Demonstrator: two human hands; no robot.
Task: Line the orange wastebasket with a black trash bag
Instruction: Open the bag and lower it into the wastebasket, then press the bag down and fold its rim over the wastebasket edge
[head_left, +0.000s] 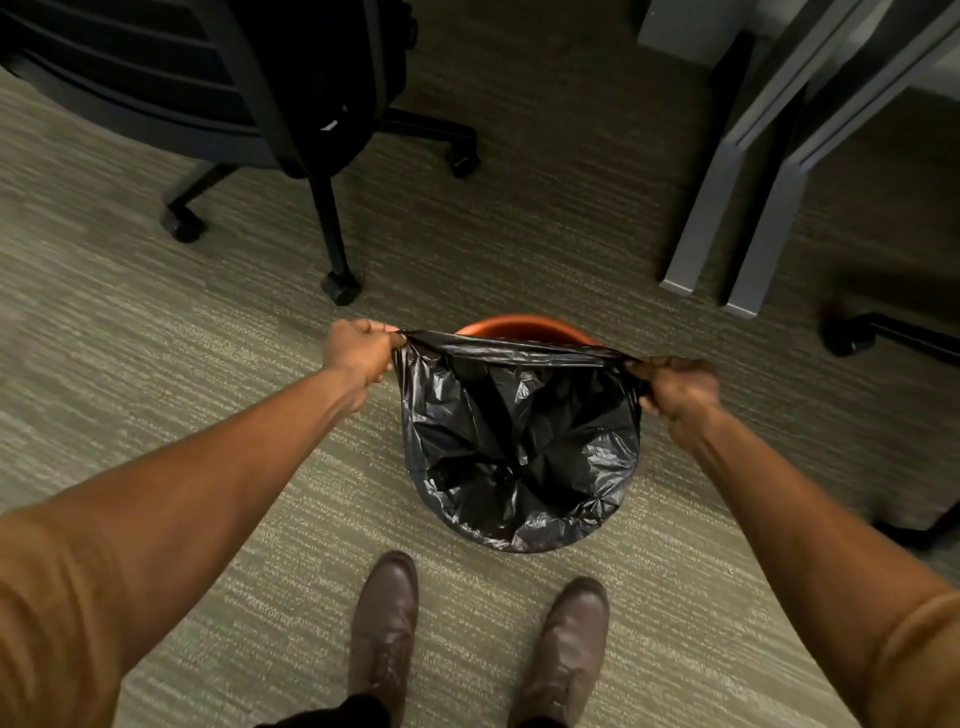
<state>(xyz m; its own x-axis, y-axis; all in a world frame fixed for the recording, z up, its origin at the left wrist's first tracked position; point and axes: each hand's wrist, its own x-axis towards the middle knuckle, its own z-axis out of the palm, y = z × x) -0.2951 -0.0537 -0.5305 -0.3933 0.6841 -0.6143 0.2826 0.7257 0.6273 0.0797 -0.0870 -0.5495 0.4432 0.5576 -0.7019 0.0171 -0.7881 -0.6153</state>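
Note:
A black trash bag (519, 441) hangs stretched between my two hands over the orange wastebasket (524, 326), which stands on the carpet in front of my feet. Only the far rim of the wastebasket shows; the bag hides the rest. My left hand (361, 353) grips the bag's top edge on the left side. My right hand (678, 387) grips the top edge on the right side. The edge is pulled taut between them, and the bag's crinkled body drapes down the near side.
A black office chair (249, 104) on casters stands at the far left. Grey desk legs (727, 218) stand at the far right, with another caster base (857, 338) beside them. My brown shoes (387, 623) stand on the carpet just below the bag.

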